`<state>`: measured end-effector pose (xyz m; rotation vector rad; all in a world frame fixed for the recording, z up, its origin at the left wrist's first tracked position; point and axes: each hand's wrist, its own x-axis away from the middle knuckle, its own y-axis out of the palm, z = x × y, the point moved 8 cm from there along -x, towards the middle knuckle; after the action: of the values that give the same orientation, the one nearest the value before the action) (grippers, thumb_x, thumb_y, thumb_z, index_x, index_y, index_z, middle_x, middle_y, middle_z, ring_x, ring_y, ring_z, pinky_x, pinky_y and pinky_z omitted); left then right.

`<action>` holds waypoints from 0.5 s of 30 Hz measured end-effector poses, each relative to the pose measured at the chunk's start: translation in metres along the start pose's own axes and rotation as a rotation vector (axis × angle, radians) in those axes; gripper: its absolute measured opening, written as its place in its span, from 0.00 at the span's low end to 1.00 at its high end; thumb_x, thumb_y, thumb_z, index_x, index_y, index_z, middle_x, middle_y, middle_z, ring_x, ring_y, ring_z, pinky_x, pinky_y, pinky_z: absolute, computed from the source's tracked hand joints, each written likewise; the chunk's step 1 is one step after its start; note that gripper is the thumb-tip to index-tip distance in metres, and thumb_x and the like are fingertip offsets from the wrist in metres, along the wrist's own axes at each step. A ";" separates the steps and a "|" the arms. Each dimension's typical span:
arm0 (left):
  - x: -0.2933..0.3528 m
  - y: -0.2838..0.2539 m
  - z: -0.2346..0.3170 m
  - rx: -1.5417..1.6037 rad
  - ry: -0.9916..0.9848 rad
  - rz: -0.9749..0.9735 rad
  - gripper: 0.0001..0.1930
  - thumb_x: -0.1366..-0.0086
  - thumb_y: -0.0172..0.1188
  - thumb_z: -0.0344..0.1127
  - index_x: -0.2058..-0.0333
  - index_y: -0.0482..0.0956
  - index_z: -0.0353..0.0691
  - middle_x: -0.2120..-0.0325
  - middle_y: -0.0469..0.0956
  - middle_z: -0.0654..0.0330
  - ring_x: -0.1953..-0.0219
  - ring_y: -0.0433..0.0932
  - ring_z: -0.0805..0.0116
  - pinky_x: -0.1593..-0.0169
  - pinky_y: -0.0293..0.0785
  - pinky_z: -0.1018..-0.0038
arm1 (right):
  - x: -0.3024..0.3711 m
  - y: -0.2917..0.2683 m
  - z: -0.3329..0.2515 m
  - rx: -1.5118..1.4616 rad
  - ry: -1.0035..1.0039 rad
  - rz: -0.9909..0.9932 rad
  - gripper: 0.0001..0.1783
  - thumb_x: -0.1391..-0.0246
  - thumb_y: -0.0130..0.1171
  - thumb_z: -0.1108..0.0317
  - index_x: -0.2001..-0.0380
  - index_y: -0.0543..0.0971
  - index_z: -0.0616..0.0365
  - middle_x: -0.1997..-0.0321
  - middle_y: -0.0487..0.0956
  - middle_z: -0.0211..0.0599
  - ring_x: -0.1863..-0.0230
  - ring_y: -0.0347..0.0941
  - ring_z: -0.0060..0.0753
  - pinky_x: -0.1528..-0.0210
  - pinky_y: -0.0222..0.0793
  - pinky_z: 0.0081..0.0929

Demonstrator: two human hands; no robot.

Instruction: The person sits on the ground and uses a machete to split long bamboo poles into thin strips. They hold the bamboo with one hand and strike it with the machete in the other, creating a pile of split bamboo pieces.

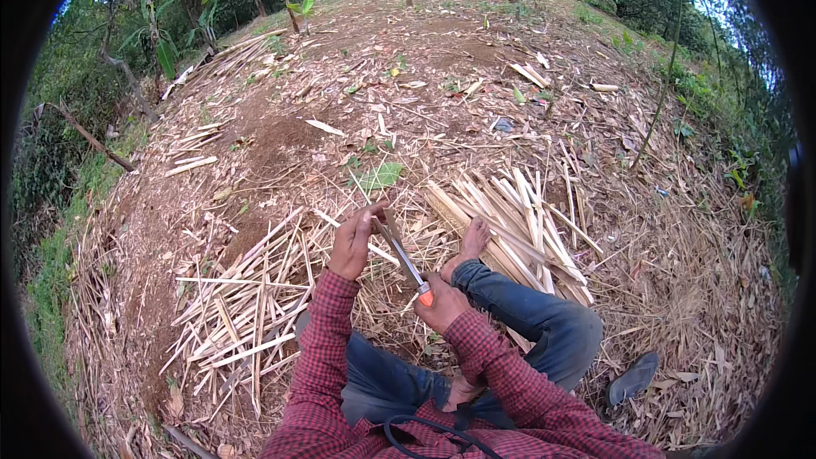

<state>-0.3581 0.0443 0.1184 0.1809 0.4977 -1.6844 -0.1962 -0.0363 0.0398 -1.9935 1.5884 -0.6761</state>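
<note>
Head view, sole entry.
Item: knife [401,255], orange handle; location: between the hands, before the seated person, blade pointing up and to the left.
Right hand [439,304]: fingers closed around the handle.
Left hand [352,244]: fingers bent narrow at the blade's far end; cannot tell whether they pinch a thin strip or the blade.
Pale split strips, loose heap [246,310]: on the ground, left of the legs.
Longer pale slats [531,234]: right of centre, beside a bare foot [474,240].
Green leaf [380,176]: ahead of the hands.
Dark sandal [633,380]: lower right.
Step, by judgement: close blade work, apparently trimming.
Next move calls for: firm handle grip, left fingers off the edge.
</note>
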 end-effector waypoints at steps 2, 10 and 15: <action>0.007 0.001 0.015 0.100 -0.002 0.080 0.23 0.32 0.40 0.47 0.52 0.72 0.33 0.59 0.75 0.52 0.57 0.75 0.65 0.56 0.75 0.72 | -0.001 0.003 0.006 -0.011 0.016 -0.018 0.31 0.58 0.57 0.59 0.49 0.65 0.60 0.66 0.76 0.58 0.61 0.73 0.57 0.56 0.68 0.43; 0.006 -0.004 0.003 -0.083 0.090 0.169 0.12 0.41 0.60 0.34 0.61 0.77 0.34 0.75 0.73 0.62 0.72 0.72 0.77 0.69 0.68 0.81 | -0.005 0.001 0.006 -0.062 -0.007 -0.041 0.29 0.58 0.56 0.60 0.50 0.66 0.58 0.70 0.76 0.55 0.66 0.74 0.55 0.62 0.68 0.42; 0.012 -0.009 0.012 -0.190 0.178 0.269 0.09 0.42 0.60 0.33 0.70 0.78 0.32 0.78 0.73 0.62 0.76 0.71 0.76 0.71 0.67 0.80 | -0.010 0.011 0.010 -0.158 -0.156 0.041 0.26 0.57 0.57 0.63 0.52 0.67 0.59 0.77 0.75 0.46 0.75 0.75 0.44 0.71 0.69 0.37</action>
<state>-0.3670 0.0291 0.1257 0.2486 0.7306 -1.3569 -0.1997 -0.0277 0.0249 -2.0638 1.6267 -0.3797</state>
